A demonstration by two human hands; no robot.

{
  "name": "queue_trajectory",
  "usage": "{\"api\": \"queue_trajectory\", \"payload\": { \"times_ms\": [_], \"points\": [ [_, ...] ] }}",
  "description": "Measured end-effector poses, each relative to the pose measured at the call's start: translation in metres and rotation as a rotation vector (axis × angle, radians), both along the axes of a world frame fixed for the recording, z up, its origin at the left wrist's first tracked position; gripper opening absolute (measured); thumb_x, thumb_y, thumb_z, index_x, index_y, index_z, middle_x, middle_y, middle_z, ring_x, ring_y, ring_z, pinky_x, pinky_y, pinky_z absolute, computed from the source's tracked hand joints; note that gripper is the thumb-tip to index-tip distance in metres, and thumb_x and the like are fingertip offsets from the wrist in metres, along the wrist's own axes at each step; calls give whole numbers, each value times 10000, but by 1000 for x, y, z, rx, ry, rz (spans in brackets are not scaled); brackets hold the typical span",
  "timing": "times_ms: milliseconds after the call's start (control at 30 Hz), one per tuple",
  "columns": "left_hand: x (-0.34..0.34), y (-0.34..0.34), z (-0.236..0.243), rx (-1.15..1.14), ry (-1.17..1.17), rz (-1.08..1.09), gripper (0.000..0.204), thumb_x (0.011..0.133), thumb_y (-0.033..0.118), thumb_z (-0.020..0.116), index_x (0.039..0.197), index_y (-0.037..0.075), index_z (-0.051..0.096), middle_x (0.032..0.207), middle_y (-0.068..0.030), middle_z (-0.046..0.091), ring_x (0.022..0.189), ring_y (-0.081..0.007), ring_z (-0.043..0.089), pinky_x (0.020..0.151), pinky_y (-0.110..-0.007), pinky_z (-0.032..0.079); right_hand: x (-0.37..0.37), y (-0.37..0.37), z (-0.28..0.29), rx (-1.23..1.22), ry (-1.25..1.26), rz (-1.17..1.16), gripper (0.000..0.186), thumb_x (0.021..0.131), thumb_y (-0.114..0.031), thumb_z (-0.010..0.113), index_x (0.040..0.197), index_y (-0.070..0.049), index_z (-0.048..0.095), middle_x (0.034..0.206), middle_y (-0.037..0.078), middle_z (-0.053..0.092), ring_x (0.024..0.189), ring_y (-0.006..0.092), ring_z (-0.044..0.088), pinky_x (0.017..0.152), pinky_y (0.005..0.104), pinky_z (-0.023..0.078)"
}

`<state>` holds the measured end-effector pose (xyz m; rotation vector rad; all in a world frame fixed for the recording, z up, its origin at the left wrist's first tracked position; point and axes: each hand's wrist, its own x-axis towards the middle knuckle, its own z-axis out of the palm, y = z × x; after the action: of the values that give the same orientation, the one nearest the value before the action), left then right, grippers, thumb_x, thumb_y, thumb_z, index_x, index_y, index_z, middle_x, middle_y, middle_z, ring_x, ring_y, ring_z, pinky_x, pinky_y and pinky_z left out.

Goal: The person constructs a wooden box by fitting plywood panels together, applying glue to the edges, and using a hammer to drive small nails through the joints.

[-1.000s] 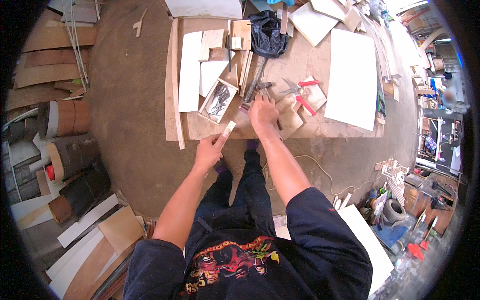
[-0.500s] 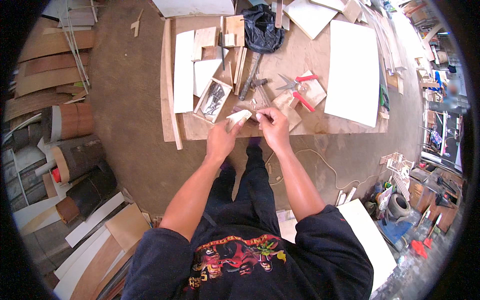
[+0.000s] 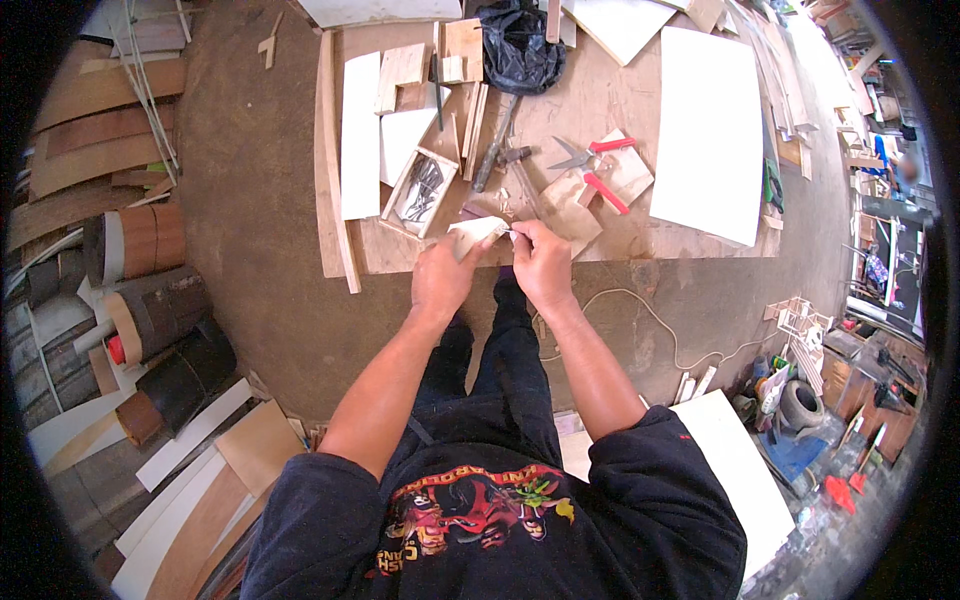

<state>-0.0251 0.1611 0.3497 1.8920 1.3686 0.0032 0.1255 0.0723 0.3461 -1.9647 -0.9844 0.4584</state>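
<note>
My left hand [image 3: 443, 277] is closed around a small pale wooden piece [image 3: 473, 234] just above the table's near edge. At that piece's right end, the fingers of my right hand [image 3: 544, 264] are pinched together. Whatever they hold is too small to name. Beyond my left hand stands an open wooden box [image 3: 399, 184] with dark nails [image 3: 424, 190] in it. A hammer [image 3: 516, 155] lies past my hands, beside a dark bar [image 3: 492, 158]. Red-handled snips [image 3: 605, 193] rest with open blades on wooden scraps to the right.
The wooden table [image 3: 690, 262] also bears a large white panel [image 3: 705, 135], a black plastic bag [image 3: 522, 48] and wood offcuts [image 3: 402, 66]. A cord [image 3: 650, 312] lies on the floor. Rolls and sheets of material [image 3: 150, 245] are stacked at the left.
The pale piece in my left hand has turned a little and shows more of its face. My right hand has shifted slightly left, still pinching at its end. The view has moved slightly.
</note>
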Motion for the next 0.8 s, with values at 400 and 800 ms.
{"api": "queue_trajectory", "payload": {
  "times_ms": [400,800],
  "points": [
    [8,-21,-7,71,90,-156,626,1026,513,610,1600,342,432,1237,-351,537,1066,-552,641,896,-577,558,-18,-21,-18,-75,-328,5,66,909,-28,679,975,-31,671,848,199,697,785,434,676,716,522,545],
    [10,-34,-21,254,176,-246,641,991,540,646,1575,329,488,1165,-279,522,948,-501,664,807,-520,603,-22,-34,-46,-80,-340,-47,23,911,-38,668,929,-26,659,839,203,683,801,435,674,730,519,545]
  ]
}}
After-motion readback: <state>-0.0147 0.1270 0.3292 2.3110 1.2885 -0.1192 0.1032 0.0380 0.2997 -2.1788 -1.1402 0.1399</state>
